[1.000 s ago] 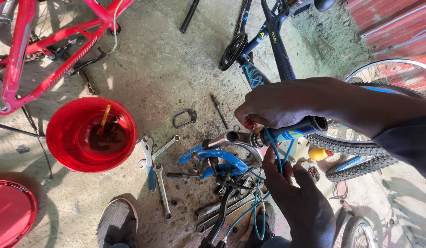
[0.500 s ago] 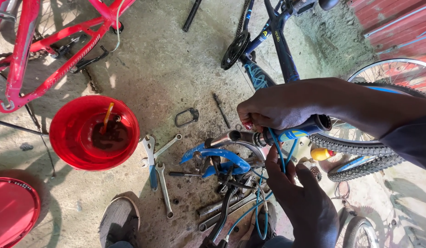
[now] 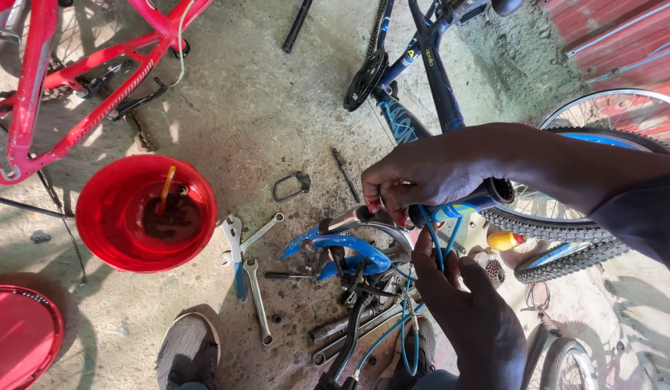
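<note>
Handlebar: silver tube with a black rubber grip at its right end and a blue-and-yellow band just inside the grip. Lies roughly level, tilted slightly up to the right, above the floor. The middle section is hidden under the fingers wrapped over it; the bare metal end pokes out to the left, near the blue fork.

Cables: thin, light blue, several strands. They drop from the underside of the handlebar, pass between the fingers below, then loop down and left toward the lower edge of view. Slack, curved, not taut. Where they attach cannot be told.
</note>
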